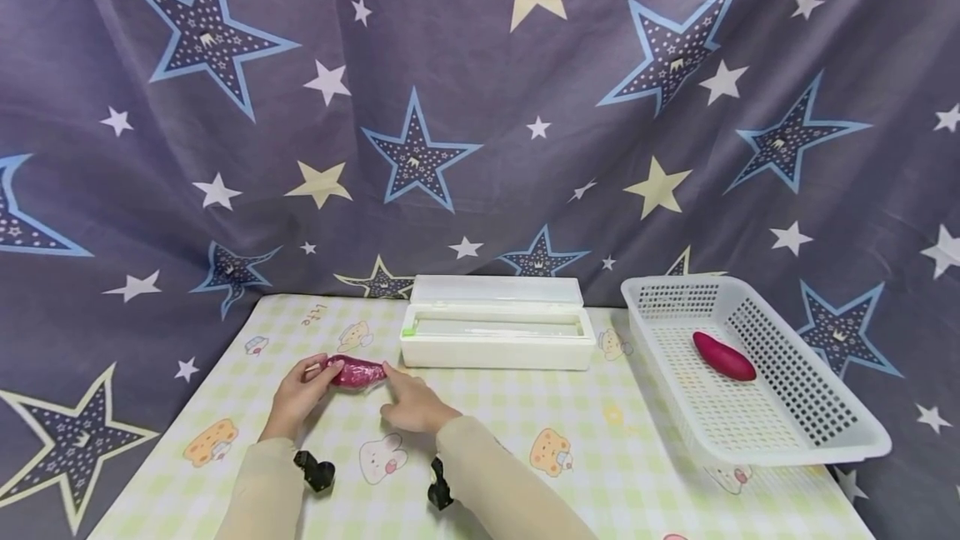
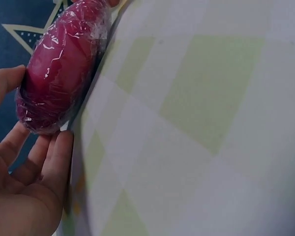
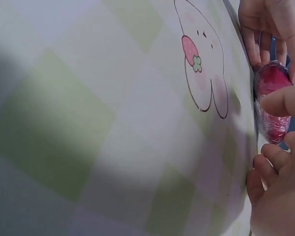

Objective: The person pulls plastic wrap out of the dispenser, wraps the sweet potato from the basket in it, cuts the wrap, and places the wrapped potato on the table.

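A purple-red sweet potato (image 1: pixel 356 372) wrapped in shiny cling film is held above the left part of the table. My left hand (image 1: pixel 297 394) grips its left end, thumb on one side and fingertips at the other, as the left wrist view shows on the wrapped sweet potato (image 2: pixel 59 64). At the opposite end, my right hand (image 1: pixel 415 403) touches the tip with an outstretched index finger. In the right wrist view, the right thumb crosses in front of the wrapped sweet potato (image 3: pixel 274 81), while the other fingers of the right hand (image 3: pixel 280 191) bend loosely below.
A white box (image 1: pixel 497 354) with its lid raised stands at the table's back middle, a roll lying inside. On the right, a white perforated basket (image 1: pixel 780 448) holds an unwrapped purple-red sweet potato (image 1: pixel 723 357). A checked cloth (image 1: pixel 480 457) covers the table; a starry curtain (image 1: pixel 480 65) hangs behind.
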A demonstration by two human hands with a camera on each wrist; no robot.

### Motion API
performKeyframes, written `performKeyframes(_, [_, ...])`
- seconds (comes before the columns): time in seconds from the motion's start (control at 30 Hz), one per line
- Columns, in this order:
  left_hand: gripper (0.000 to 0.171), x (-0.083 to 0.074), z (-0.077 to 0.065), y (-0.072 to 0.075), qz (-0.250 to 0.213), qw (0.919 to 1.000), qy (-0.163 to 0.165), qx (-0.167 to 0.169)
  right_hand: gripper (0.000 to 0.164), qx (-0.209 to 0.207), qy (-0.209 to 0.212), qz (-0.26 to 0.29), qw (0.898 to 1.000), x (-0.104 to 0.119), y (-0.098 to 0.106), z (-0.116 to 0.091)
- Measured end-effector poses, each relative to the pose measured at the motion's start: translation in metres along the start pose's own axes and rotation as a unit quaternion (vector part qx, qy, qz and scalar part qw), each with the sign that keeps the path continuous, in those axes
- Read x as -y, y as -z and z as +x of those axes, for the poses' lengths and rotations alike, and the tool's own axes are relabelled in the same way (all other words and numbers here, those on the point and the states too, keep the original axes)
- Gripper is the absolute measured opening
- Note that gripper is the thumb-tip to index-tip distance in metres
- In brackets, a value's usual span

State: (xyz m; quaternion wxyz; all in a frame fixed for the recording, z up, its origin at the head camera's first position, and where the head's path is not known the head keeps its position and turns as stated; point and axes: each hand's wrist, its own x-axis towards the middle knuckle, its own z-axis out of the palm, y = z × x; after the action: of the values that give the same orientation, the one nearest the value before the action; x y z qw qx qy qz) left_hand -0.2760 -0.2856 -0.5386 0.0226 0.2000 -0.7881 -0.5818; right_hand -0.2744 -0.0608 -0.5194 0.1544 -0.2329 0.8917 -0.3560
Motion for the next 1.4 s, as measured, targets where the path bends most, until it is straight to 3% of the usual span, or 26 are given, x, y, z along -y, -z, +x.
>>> performKeyframes(0.47, [0.094,-0.001,-0.001,0.002,-0.005,0.9999,0.003,0.013,0.076,-0.011,0.006,0.044,0.999,-0.004,-0.002,-0.001])
performKeyframes(0.77, [0.086,-0.007,-0.011,0.011,0.006,0.9994,-0.029,0.019,0.070,-0.023,0.034,0.057,0.998,-0.005,0.008,-0.010])
performKeyframes(0.93, [0.081,-0.016,-0.019,0.015,0.015,0.9985,-0.052,0.004,0.064,-0.051,0.042,0.066,0.996,-0.011,0.014,-0.015])
performKeyframes(1.1, [0.070,-0.027,-0.026,0.013,0.034,0.9954,-0.088,-0.015,0.053,-0.089,0.075,0.052,0.992,-0.019,0.022,-0.020])
performKeyframes(1.4, [0.055,-0.055,-0.040,0.000,0.075,0.9813,-0.176,0.016,0.039,-0.130,0.107,0.051,0.984,-0.032,0.042,-0.037])
